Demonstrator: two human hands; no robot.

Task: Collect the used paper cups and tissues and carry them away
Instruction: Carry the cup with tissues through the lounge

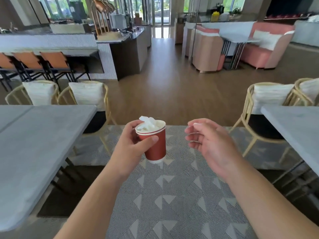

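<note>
At the left edge, a grey table [39,140] is being cut off by the frame, so only its near corner and right edge are being shown; two cushioned cane chairs [86,95] are being partly hidden behind its far edge. Just right of that table's right edge, the left hand [133,144] is being held out at mid height on an extended bare forearm. Its fingers [131,125] are being curled round a red paper cup [155,145], with the thumb being pressed across the cup's front wall. The cup is being held in the air, tilted slightly, over the patterned rug [172,195], touching no table. Crumpled white tissues [148,122] are being kept inside the cup, poking just above its rim; how many cups are being nested there cannot be told.

To the right, apart from the cup, the right hand [210,144] is being held palm inward with its fingers loosely bent and spread, and nothing is being gripped. Both forearms are being cut off at the bottom edge.

Between the two tables an open aisle of rug and wooden floor [164,83] is being left ahead. At the right edge a second grey table [296,128] is being cropped, with more cane chairs [265,104] behind it. The far counter and pink sofas are being blurred.
</note>
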